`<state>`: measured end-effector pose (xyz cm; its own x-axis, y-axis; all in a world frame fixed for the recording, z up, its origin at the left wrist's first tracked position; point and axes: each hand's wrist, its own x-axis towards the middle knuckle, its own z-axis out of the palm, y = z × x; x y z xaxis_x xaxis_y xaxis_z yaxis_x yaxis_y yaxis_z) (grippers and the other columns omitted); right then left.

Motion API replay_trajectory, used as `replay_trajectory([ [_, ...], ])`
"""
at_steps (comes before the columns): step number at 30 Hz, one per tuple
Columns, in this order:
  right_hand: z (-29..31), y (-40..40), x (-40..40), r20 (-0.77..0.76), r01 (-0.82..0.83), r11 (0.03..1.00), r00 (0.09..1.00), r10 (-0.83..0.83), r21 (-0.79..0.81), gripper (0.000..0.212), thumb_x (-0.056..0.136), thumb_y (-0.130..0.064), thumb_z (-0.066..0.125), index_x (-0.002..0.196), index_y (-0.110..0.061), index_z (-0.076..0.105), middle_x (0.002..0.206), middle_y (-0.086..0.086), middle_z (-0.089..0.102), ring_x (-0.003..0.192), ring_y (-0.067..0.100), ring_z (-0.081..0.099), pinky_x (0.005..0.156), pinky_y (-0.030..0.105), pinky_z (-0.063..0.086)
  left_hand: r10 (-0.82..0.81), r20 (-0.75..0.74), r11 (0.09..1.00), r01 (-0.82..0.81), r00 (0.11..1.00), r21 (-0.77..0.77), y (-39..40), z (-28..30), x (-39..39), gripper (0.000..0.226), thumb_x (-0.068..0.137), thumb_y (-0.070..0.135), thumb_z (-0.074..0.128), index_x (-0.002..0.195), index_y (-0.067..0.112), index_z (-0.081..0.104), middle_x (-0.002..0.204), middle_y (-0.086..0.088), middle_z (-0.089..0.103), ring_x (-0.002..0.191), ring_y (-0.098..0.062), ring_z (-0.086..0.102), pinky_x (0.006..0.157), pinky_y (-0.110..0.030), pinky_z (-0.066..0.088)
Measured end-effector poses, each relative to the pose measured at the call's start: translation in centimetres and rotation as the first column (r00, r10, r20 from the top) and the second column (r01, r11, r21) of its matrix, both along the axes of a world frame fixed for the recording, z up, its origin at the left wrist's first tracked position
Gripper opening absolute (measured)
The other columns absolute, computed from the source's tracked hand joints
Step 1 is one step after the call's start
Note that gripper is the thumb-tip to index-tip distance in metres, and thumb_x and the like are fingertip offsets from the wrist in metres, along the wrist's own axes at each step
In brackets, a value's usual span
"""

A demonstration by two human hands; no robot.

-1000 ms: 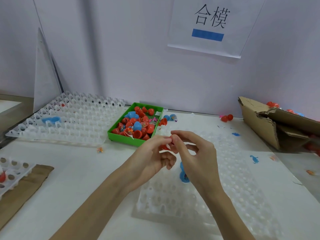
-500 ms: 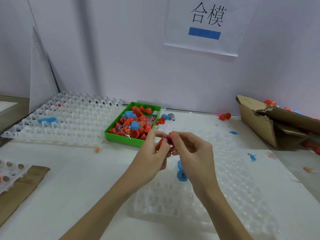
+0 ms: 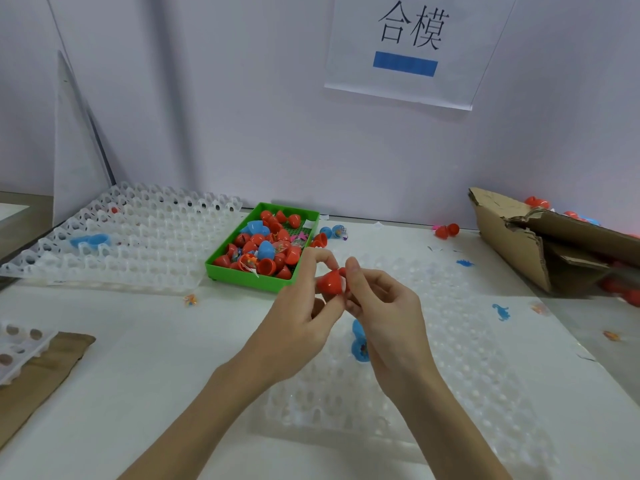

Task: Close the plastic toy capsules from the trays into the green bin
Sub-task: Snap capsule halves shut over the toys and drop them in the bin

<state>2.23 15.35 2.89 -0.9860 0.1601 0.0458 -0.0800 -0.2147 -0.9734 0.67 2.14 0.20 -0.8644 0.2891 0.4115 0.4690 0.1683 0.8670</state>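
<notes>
Red capsule, barely visible a second ago, now shows whole between left hand and right hand, both pinching it; probably snapped shut, bin-ready.

Both hands hold one red capsule over the clear tray on the white bench. The left hand and right hand pinch it. The green bin, full of capsules, sits just behind.
</notes>
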Motion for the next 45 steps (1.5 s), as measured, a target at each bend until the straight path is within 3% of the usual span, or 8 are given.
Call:
replay_trajectory([
  [11, 0.0, -0.4, 0.4, -0.041, -0.030, 0.999, 0.999, 0.031, 0.025, 0.026, 0.088, -0.038, 0.074, 0.096, -0.013, 0.078, 0.089, 0.004, 0.079, 0.087, 0.020, 0.077, 0.074, 0.018, 0.058, 0.100, -0.083, 0.995, -0.102, 0.992, -0.021, -0.5, 0.3, -0.4, 0.021, 0.097, 0.017, 0.052, 0.114, 0.030, 0.047, 0.066, -0.007, 0.056, 0.054, -0.035, 0.050, 0.047, -0.026, 0.041],
  [19, -0.4, -1.1, 0.7, 0.012, -0.013, 0.998, 1.000, 0.012, 0.055, 0.035, 0.083, -0.049, 0.074, 0.088, -0.015, 0.080, 0.089, 0.012, 0.077, 0.089, 0.032, 0.074, 0.082, 0.035, 0.063, 0.103, -0.157, 0.987, -0.120, 0.982, -0.105, -1.5, 0.5, -0.6, 0.011, 0.107, 0.019, 0.051, 0.109, 0.029, 0.056, 0.056, 0.005, 0.059, 0.031, -0.014, 0.053, 0.034, -0.020, 0.039],
  [23, -0.2, -0.7, 0.6, 0.022, 0.006, 1.000, 1.000, -0.006, 0.000, 0.032, 0.087, -0.045, 0.073, 0.086, -0.015, 0.080, 0.090, 0.020, 0.075, 0.087, 0.038, 0.070, 0.080, 0.030, 0.062, 0.044, -0.110, 0.994, -0.054, 0.993, -0.092, -1.3, 0.6, -0.7, 0.006, 0.109, 0.021, 0.052, 0.114, 0.025, 0.054, 0.060, 0.006, 0.060, 0.036, -0.021, 0.054, 0.041, -0.019, 0.042],
  [28, 0.3, -0.3, 0.6, 0.045, -0.032, 0.993, 0.998, 0.037, -0.117, 0.031, 0.089, -0.041, 0.073, 0.096, -0.011, 0.078, 0.093, 0.006, 0.080, 0.090, 0.021, 0.077, 0.071, 0.017, 0.058, -0.034, -0.083, 0.995, 0.026, 0.996, -0.096, -1.3, 0.6, -0.4, 0.017, 0.108, 0.041, 0.050, 0.121, 0.031, 0.050, 0.071, 0.001, 0.060, 0.052, -0.024, 0.056, 0.049, -0.024, 0.046],
  [31, 0.4, -0.1, 0.5, 0.043, -0.047, 0.987, 0.998, 0.054, -0.153, 0.031, 0.091, -0.038, 0.072, 0.099, -0.008, 0.077, 0.094, 0.007, 0.080, 0.090, 0.020, 0.078, 0.070, 0.016, 0.058, -0.052, -0.139, 0.991, 0.034, 0.989, -0.131, -1.3, 0.6, -0.3, 0.018, 0.106, 0.028, 0.052, 0.124, 0.027, 0.051, 0.088, 0.003, 0.061, 0.072, -0.025, 0.060, 0.062, -0.042, 0.054],
  [34, 0.3, -0.2, 0.5, 0.039, -0.076, 0.983, 0.996, 0.084, -0.169, 0.033, 0.092, -0.037, 0.072, 0.103, -0.006, 0.076, 0.098, 0.009, 0.079, 0.095, 0.022, 0.077, 0.076, 0.020, 0.059, 0.006, -0.233, 0.988, -0.043, 0.973, -0.150, -1.3, 0.6, -0.6, 0.019, 0.106, 0.019, 0.052, 0.123, 0.021, 0.057, 0.105, 0.011, 0.059, 0.088, -0.020, 0.062, 0.071, -0.031, 0.056],
  [39, 0.4, 0.1, 0.5, 0.024, -0.069, 0.984, 0.997, 0.074, -0.164, 0.029, 0.092, -0.037, 0.071, 0.100, -0.010, 0.078, 0.096, 0.009, 0.079, 0.092, 0.023, 0.077, 0.072, 0.019, 0.058, 0.096, -0.201, 0.994, -0.103, 0.975, -0.029, -0.8, 0.4, -0.6, 0.020, 0.104, 0.016, 0.051, 0.120, 0.017, 0.063, 0.097, 0.011, 0.064, 0.082, -0.020, 0.066, 0.069, -0.019, 0.052],
  [45, 0.3, 0.0, 0.4, 0.002, -0.056, 0.995, 0.998, 0.056, -0.079, 0.015, 0.095, -0.031, 0.068, 0.093, -0.021, 0.080, 0.095, 0.004, 0.079, 0.090, 0.020, 0.077, 0.073, 0.016, 0.057, 0.145, -0.092, 0.984, -0.134, 0.985, 0.116, -0.6, 0.2, -0.8, 0.016, 0.106, 0.008, 0.055, 0.115, 0.021, 0.058, 0.082, 0.005, 0.066, 0.071, -0.023, 0.070, 0.064, -0.027, 0.055],
])
